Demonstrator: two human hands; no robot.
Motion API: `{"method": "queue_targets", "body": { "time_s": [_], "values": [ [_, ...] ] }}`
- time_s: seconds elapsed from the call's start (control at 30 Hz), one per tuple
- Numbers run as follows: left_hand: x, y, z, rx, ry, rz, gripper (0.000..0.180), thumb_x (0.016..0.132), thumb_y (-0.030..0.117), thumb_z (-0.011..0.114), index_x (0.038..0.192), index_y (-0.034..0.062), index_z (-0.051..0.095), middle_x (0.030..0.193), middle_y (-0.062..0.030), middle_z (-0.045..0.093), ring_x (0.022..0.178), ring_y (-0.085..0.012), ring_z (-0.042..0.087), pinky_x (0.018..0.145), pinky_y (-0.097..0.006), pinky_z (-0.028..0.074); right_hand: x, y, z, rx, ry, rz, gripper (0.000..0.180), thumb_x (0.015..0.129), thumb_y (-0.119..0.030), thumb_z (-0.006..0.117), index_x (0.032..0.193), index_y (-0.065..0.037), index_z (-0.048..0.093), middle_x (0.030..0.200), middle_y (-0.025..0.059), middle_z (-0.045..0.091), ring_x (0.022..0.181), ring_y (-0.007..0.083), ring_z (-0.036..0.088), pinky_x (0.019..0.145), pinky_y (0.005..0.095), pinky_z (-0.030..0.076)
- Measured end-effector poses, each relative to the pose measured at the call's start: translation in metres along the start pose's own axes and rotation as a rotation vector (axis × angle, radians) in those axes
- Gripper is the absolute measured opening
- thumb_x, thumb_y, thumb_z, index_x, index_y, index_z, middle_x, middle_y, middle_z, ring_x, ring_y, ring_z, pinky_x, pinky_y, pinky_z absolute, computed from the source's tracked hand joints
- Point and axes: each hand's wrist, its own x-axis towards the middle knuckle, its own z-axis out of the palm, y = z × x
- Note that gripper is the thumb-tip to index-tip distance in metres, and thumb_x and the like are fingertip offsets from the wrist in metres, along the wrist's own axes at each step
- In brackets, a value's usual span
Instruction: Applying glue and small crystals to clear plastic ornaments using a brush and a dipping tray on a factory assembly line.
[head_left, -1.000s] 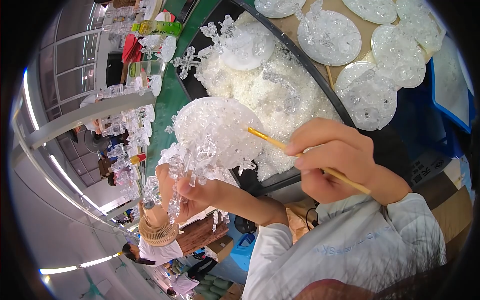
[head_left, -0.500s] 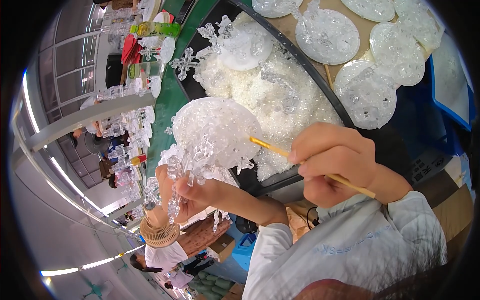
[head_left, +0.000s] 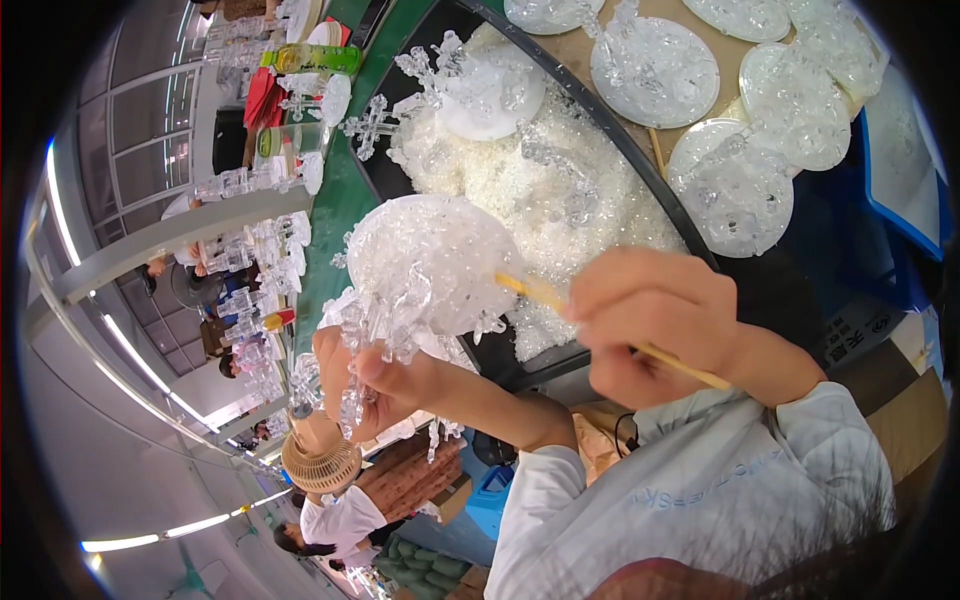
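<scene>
My left hand grips a clear, ornate ornament by its transparent lower part. The ornament's round whitish base, speckled with small glittering grains, is tilted up toward me. My right hand pinches a thin brush with a yellowish wooden handle. The brush's yellow tip meets the right edge of the base, but whether it touches I cannot tell. Behind the ornament, a black tray holds a heap of white, sparkling granules. Another round-based clear ornament lies on that heap.
Several clear ornaments with round bases lie on a brown board at the upper right, beside a blue bin. A small wooden stick rests near the tray rim. Bottles and more clear ornaments line the green table at left.
My right hand and the brush have shifted slightly left, with the hand blurred. The ornament in my left hand has barely moved. A person in the background has shifted.
</scene>
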Motion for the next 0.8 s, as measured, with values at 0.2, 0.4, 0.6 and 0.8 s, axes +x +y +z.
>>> {"method": "queue_targets", "body": {
  "time_s": [0.2, 0.4, 0.6, 0.8],
  "values": [
    [0.003, -0.002, -0.009, 0.028, 0.0, 0.001, 0.042, 0.093, 0.018, 0.067, 0.061, 0.0077, 0.04, 0.056, -0.0021, 0.045, 0.05, -0.0101, 0.038, 0.048, -0.026, 0.028, 0.003, -0.002, 0.001, 0.031, 0.007, -0.038, 0.021, 0.066, 0.008, 0.06, 0.085, 0.001, 0.06, 0.088, 0.0165, 0.064, 0.069, 0.0263, 0.066, 0.061, 0.0339, 0.056],
    [-0.002, 0.003, -0.001, 0.08, 0.031, -0.019, 0.042, 0.092, 0.022, 0.063, 0.059, 0.0024, 0.048, 0.056, -0.0099, 0.053, 0.048, -0.0236, 0.048, 0.05, -0.036, 0.036, 0.002, -0.002, 0.0, 0.025, -0.021, -0.026, 0.019, 0.068, 0.008, 0.06, 0.087, 0.001, 0.06, 0.09, 0.0174, 0.065, 0.069, 0.0262, 0.066, 0.062, 0.0347, 0.057],
    [-0.002, 0.005, 0.001, 0.052, 0.019, -0.073, 0.04, 0.088, 0.02, 0.067, 0.058, -0.0029, 0.053, 0.054, -0.012, 0.054, 0.046, -0.0231, 0.047, 0.048, -0.034, 0.031, 0.003, -0.001, -0.003, -0.004, -0.011, -0.067, 0.022, 0.068, 0.009, 0.058, 0.088, 0.0, 0.058, 0.091, 0.0174, 0.065, 0.068, 0.0264, 0.065, 0.062, 0.0349, 0.057],
    [0.017, 0.011, 0.004, -0.007, -0.135, 0.018, 0.037, 0.087, 0.02, 0.071, 0.067, -0.0082, 0.058, 0.055, -0.0132, 0.053, 0.046, -0.0224, 0.043, 0.048, -0.032, 0.03, 0.004, 0.0, 0.001, 0.013, 0.016, -0.106, 0.022, 0.068, 0.009, 0.055, 0.089, 0.0, 0.058, 0.091, 0.0177, 0.065, 0.067, 0.0269, 0.065, 0.061, 0.0349, 0.056]
  ]
}}
